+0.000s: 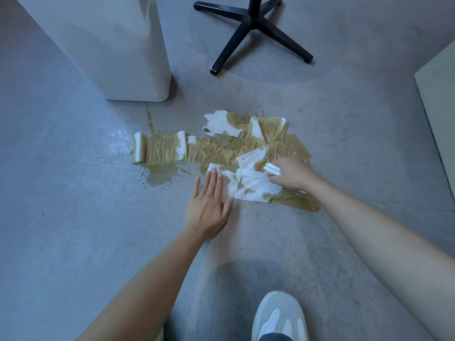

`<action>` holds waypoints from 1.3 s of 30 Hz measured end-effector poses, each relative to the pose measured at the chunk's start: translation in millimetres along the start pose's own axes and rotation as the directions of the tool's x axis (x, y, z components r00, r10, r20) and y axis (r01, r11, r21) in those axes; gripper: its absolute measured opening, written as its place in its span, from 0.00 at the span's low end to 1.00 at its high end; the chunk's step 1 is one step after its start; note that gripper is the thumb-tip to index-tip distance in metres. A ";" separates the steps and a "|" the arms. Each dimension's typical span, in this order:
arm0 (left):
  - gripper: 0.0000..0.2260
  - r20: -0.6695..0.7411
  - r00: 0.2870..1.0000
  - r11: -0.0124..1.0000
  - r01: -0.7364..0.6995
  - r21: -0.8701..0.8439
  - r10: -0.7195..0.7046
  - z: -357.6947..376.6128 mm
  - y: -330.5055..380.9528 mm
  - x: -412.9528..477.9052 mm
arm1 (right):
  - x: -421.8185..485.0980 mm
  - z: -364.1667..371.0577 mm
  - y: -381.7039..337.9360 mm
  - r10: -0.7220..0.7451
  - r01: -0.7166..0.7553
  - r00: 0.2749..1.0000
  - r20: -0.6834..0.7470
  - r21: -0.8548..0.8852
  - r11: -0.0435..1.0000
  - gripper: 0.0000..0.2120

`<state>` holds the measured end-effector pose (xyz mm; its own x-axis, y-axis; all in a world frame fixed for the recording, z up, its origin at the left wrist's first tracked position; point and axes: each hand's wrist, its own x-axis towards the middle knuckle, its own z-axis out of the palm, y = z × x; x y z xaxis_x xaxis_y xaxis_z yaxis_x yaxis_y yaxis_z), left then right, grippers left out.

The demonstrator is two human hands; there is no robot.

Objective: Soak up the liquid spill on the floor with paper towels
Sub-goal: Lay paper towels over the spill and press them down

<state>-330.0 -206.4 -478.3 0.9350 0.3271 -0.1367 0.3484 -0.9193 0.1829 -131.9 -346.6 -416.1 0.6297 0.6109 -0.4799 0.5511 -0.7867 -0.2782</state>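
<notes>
Paper towels [221, 148] half hide the spill [160, 177]; left hand [209, 205] pressed flat, right hand [293, 174] pinching one

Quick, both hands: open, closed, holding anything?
Left hand: open, fingers flat on the paper towel.
Right hand: closed, pinching a fold of the paper towel.

Floor [73, 217]: mottled grey with faint pale streaks, crossed by thin dark seam lines. Paper towels [221, 148]: white where dry, yellowish brown with a fine wrinkled grain where soaked; most of the white lies at the strip ends and in the sheets towards the floor's near edge. Spill [160, 177]: translucent olive-tan, with glossy pale reflections. Container [118, 45]: plain off-white. Chair base [253, 23]: black. Shoe [280, 316]: light grey with white panels. Board [440, 94] at the floor's right edge: pale cream.
</notes>
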 end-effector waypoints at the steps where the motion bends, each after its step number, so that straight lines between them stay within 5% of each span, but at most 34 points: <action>1: 0.31 0.015 1.000 1.000 -0.008 0.007 0.008 -1.0 -0.6 4.9 | -0.4 -0.5 -0.8 -0.002 0.002 1.000 0.000 0.002 1.000 0.15; 4: 0.32 0.060 0.998 0.999 -0.016 0.046 0.013 -6.6 -3.0 18.3 | -1.0 -1.0 -1.1 -0.004 0.004 1.000 0.002 0.010 1.000 0.16; 9: 0.18 -0.221 0.974 0.996 -0.033 0.078 0.049 -12.4 3.8 17.0 | -1.7 -2.1 -1.5 -0.005 0.005 1.000 -0.001 0.022 1.000 0.16; 23: 0.08 -0.245 0.969 0.998 -0.007 0.064 0.022 -5.8 6.1 15.4 | -2.6 -2.3 -3.4 -0.005 0.005 1.000 0.007 0.016 1.000 0.17; 29: 0.05 -0.270 0.936 0.971 0.193 -0.143 -0.226 -8.6 -1.3 18.9 | -3.5 -2.7 -2.4 -0.003 0.003 1.000 0.007 0.014 1.000 0.16; 39: 0.08 -0.214 0.756 0.783 0.567 -0.257 -0.618 -23.7 -60.9 27.1 | -5.1 -3.3 -1.3 0.004 -0.004 1.000 0.020 0.002 1.000 0.17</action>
<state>-324.2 -136.4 -470.1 0.5059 0.8626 -0.0077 0.8196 -0.4779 0.3160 -134.1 -348.5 -410.6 0.6212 0.6055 -0.4975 0.5470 -0.7896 -0.2780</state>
